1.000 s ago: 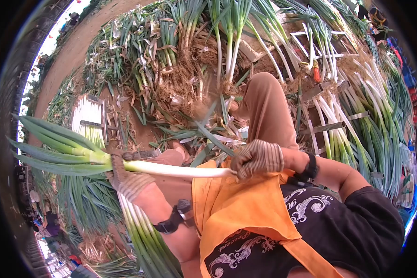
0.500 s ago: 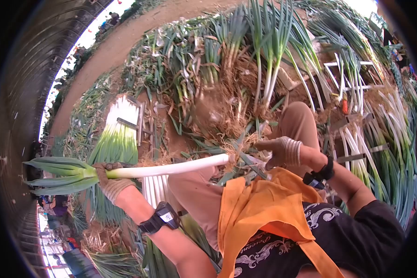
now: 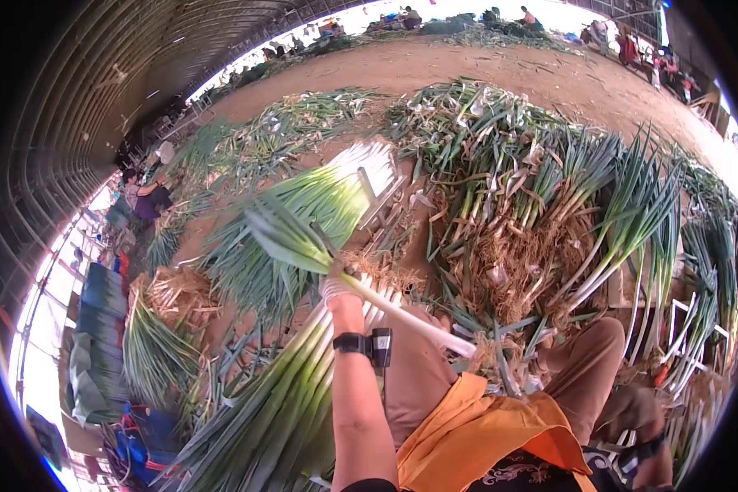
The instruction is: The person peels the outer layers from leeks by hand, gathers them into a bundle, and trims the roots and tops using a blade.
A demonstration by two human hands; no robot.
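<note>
My left hand (image 3: 340, 287), in a light knit glove, is wrapped round a large green onion (image 3: 414, 321) where the white stalk meets the leaves. Its leaves fan out up and left, and the white root end points down and right over my lap. My right hand (image 3: 631, 414) is at the lower right near my knee, apart from the onion and smeared by motion, so its fingers cannot be made out. Beneath my left forearm lies a bundle of green onions (image 3: 279, 385), white ends toward my knee.
A stack of clean white-stalked onions (image 3: 303, 201) rests against a metal rack (image 3: 381, 197) ahead. Right of it is a heap of onions with brown roots (image 3: 508, 271). More onions (image 3: 160, 348) lie at left. A seated person (image 3: 143, 195) and others are farther off.
My view has swung left and up. The onion now slopes down to the right in my left hand. My right hand has moved from near the root end to the lower right.
</note>
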